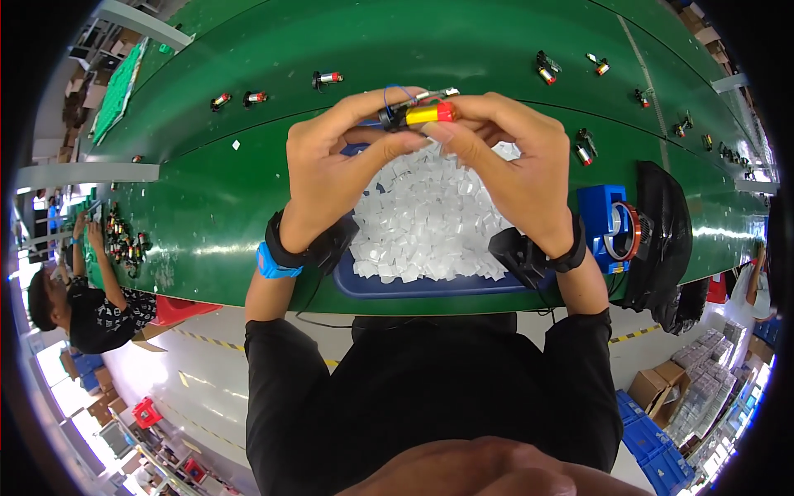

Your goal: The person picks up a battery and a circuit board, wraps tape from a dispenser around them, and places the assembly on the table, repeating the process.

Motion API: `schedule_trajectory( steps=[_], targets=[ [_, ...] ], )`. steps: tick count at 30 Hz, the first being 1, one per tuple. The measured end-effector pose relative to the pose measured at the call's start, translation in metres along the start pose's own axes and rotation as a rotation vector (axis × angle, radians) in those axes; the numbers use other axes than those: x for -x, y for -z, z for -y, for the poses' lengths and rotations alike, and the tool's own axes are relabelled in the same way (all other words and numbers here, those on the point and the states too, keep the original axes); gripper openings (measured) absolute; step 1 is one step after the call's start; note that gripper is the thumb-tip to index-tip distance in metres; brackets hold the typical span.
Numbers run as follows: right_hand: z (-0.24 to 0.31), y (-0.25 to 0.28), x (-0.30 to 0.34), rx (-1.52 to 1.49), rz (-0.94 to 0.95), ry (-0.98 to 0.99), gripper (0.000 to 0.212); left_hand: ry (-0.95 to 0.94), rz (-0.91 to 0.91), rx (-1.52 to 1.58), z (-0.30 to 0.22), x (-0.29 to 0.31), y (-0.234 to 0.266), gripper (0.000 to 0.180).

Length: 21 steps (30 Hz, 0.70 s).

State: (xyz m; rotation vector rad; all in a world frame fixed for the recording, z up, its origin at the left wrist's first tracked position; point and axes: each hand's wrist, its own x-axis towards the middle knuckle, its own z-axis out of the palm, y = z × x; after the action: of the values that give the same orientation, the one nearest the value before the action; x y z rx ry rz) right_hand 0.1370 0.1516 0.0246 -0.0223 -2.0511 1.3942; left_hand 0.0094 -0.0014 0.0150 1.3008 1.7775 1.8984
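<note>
Above a blue tray (413, 289) heaped with small white pieces (430, 219), I hold a small battery assembly (426, 114) between both hands. It has a yellow cylinder with a red end, a black plastic part at its left, a thin blue wire and a slim strip along the top. My left hand (347, 136) pinches the black end between thumb and fingers. The thumb of my right hand (513, 145) presses under the red end, its fingers behind. Part of the assembly's far side is hidden by my fingers.
Similar assemblies lie along the green table, such as one red-and-black assembly (327, 78) at far left and another (585, 149) at right. Beside the tray stand a blue tape dispenser (602, 227) and a black plastic bag (662, 231). A co-worker (91, 306) sits at left.
</note>
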Motion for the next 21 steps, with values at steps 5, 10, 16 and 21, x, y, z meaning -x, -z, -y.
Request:
schedule_trajectory(
  steps=[5, 10, 16, 21],
  targets=[
    [0.007, -0.001, 0.001, -0.097, 0.026, -0.031, 0.018, -0.291, -0.006, -0.158, 0.004, -0.001, 0.001, 0.034],
    [0.008, 0.000, 0.002, -0.158, 0.064, -0.112, 0.017, -0.443, 0.016, -0.348, -0.002, -0.003, 0.003, 0.035],
    [0.005, -0.002, 0.000, -0.119, 0.087, -0.149, 0.018, -0.396, 0.040, -0.392, -0.004, -0.002, 0.005, 0.032],
    [0.000, 0.002, -0.004, 0.091, 0.082, -0.148, 0.020, 0.022, 0.003, -0.142, -0.005, -0.005, -0.003, 0.027]
  ],
)
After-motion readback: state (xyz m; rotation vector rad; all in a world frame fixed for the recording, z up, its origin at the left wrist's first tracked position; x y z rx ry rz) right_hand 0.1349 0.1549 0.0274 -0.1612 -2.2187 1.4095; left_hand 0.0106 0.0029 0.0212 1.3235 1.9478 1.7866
